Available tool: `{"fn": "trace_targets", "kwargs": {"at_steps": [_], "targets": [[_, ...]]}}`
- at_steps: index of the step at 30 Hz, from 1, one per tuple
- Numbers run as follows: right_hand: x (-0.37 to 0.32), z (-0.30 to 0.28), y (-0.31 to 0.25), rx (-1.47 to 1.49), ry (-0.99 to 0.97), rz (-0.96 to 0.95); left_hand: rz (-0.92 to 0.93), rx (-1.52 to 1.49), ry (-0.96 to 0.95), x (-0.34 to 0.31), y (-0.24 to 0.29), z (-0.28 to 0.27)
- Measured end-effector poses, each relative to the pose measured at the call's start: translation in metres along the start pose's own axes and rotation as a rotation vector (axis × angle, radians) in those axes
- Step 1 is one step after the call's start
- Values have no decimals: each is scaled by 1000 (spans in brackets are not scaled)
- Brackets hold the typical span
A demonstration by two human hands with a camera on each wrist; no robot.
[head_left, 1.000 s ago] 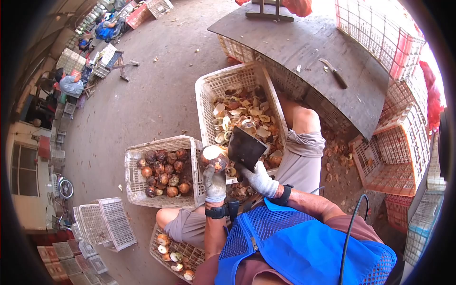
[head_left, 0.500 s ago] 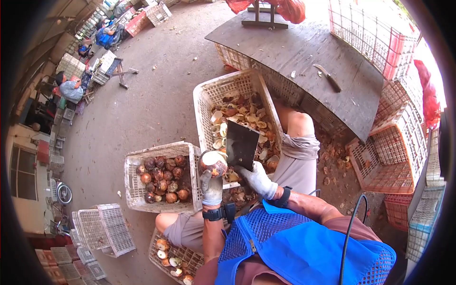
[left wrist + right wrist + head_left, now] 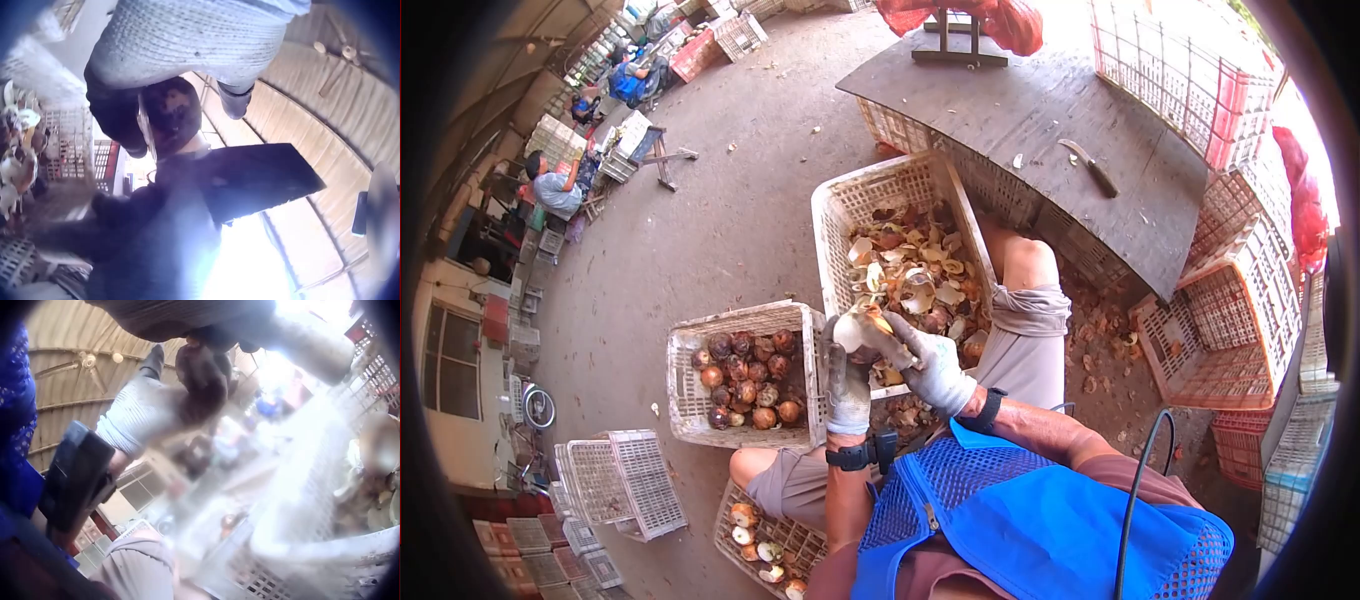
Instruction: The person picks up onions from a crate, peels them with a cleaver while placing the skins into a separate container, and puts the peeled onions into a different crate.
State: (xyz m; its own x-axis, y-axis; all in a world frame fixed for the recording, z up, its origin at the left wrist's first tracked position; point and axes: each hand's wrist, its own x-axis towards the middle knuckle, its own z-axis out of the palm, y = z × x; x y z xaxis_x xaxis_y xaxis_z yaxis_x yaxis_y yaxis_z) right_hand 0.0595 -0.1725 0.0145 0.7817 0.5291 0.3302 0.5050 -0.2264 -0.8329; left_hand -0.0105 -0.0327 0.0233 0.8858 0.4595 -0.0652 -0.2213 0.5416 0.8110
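My gloved left hand [image 3: 848,395] holds a round, brown-skinned vegetable [image 3: 850,338], its pale flesh bared on the side facing me. The gloved right hand [image 3: 938,372] grips a cleaver close against it; the broad dark blade [image 3: 262,181] shows best in the left wrist view, and in the head view it is nearly edge-on. Both hands are over the near end of a pale plastic crate [image 3: 831,250] of peelings [image 3: 920,265]. To the left, another crate [image 3: 700,427] contains several unpeeled brown vegetables [image 3: 745,372].
Pale peeled pieces [image 3: 770,552] lie in a low crate by my left leg. A curved knife [image 3: 1090,168] rests on a dark board [image 3: 1000,110] at the upper right. Stacked crates [image 3: 1215,320] stand to the right. Another person [image 3: 555,188] sits at the far left.
The cleaver has turned from broad side up to nearly edge-on, and the right hand has moved closer to the left. The vegetable has turned, showing more pale flesh.
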Motion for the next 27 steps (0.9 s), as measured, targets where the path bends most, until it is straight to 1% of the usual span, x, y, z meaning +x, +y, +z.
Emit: {"fn": "trace_targets", "kwargs": {"at_steps": [1, 2, 4, 5, 7, 8, 10, 11, 12, 13, 16, 19, 20, 23, 24, 27], "targets": [[0, -1, 2, -19, -4, -56, -50, -28, 0, 0, -6, -10], [-2, 0, 3, -37, -8, -110, -33, 72, -51, -8, -27, -42], [-3, -1, 3, -84, -32, -197, -183, -174, -106, -16, -15, -41], [-5, -4, 2, -110, -82, -194, -217, -196, -64, -18, -13, -41], [-4, -9, -2, -164, -179, -193, -208, -84, 79, -14, -13, -45], [-3, -8, 0, -136, -124, -227, -195, -27, 124, -9, -11, -46], [-6, -11, -2, -21, -64, -181, -118, 98, 54, -2, -9, -50], [-6, -13, -4, 35, -36, -159, -53, 117, 14, 2, 9, -21], [-4, -14, -4, 10, -10, -96, 11, 137, -26, 4, 19, -5], [-2, -8, 6, 24, 32, -77, -117, 247, -21, 4, 24, -12], [8, -18, 6, 79, -59, 11, -174, 104, -45, 4, 16, -11], [20, -7, 24, 236, -75, 105, -279, 1, -72, 10, 4, -24], [24, -12, 20, 156, -171, 285, -300, -8, -90, 13, -1, -28], [30, -12, 25, 63, -249, 332, -357, -30, -143, 24, -14, -38], [27, -11, 36, 91, -248, 204, -357, -46, -133, 25, -15, -39], [21, -22, 40, 101, -93, 97, -366, -73, -78, 21, -7, -34]]}}
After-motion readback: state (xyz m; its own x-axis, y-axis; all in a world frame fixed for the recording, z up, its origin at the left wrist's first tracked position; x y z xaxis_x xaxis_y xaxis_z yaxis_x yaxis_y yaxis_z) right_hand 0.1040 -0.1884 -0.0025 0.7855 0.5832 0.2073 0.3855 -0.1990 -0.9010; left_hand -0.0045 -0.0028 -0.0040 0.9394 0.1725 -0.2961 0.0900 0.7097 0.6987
